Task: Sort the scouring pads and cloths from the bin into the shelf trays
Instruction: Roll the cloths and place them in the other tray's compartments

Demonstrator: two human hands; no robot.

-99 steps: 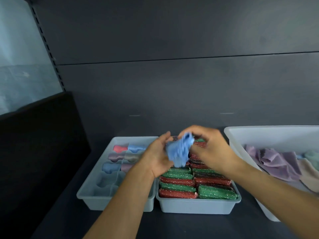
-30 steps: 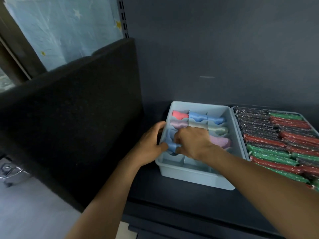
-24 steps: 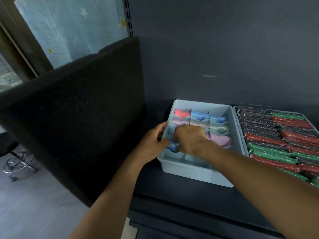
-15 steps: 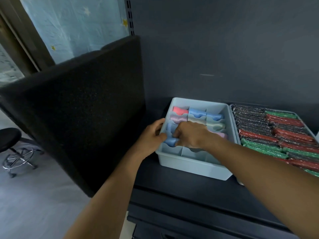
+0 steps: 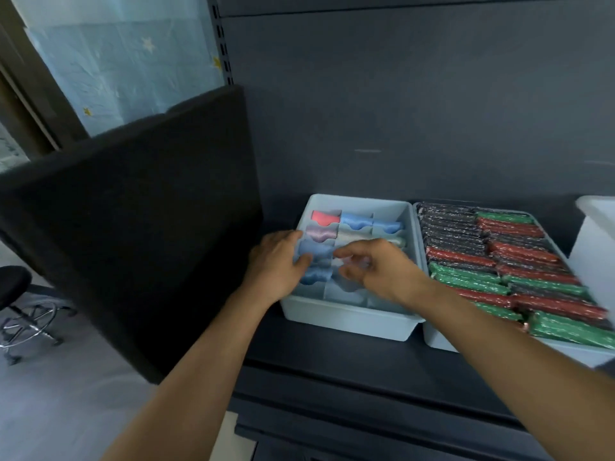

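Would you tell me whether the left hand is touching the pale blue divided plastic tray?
Touching: the head view shows the left hand lying over the left rim of the pale blue divided plastic tray.

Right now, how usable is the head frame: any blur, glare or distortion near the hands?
Head view: the right hand has motion-blurred fingers, so its grip is unreadable; the left hand on the rim of the divided tray is sharper. Head view: shelf interior dim, no glare on the scouring pads; white bin smeared and cropped at the right edge; wide-angle stretch on the forearms.

Left hand (image 5: 276, 266) lies flat; right hand (image 5: 377, 269) hovers, fingers (image 5: 346, 252) loosely curled, seemingly empty.
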